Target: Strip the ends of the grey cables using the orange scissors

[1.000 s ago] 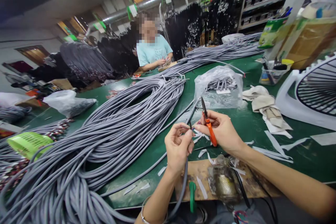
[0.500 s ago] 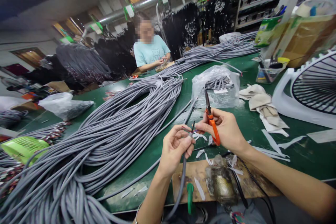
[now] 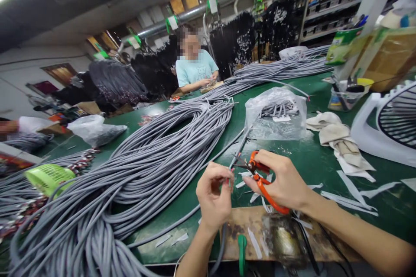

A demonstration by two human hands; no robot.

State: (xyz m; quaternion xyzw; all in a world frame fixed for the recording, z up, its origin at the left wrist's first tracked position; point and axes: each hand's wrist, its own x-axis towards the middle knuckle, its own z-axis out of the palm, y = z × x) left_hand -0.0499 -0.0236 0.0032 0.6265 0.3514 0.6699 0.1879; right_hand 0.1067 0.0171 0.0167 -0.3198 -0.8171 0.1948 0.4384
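Note:
My left hand (image 3: 214, 197) pinches the end of a grey cable (image 3: 222, 244), whose length runs down over the table's front edge. Thin coloured wires, one reddish, show at the fingertips. In my right hand (image 3: 287, 179) are orange-handled scissors (image 3: 252, 165), handles spread and blades parted, pointing left. The blade tips are close to the wires at my left fingertips; whether they touch I cannot tell. Beneath my hands lies a brown board (image 3: 242, 220) bearing a tape-wrapped block (image 3: 284, 238) and a green clip-like piece (image 3: 242, 253).
A big coil of grey cables (image 3: 156, 151) fills the left. Behind my hands lies a clear bag (image 3: 276, 127) of short cable pieces. Gloves (image 3: 334, 134), a white fan (image 3: 370, 127) and paper strips (image 3: 347, 201) lie right. A person (image 3: 196, 69) sits across the green table.
The scissors have swung from upright, tucked in my right hand, to pointing left with handles spread. Their blades are now by the wires in my left hand. The view has shifted slightly.

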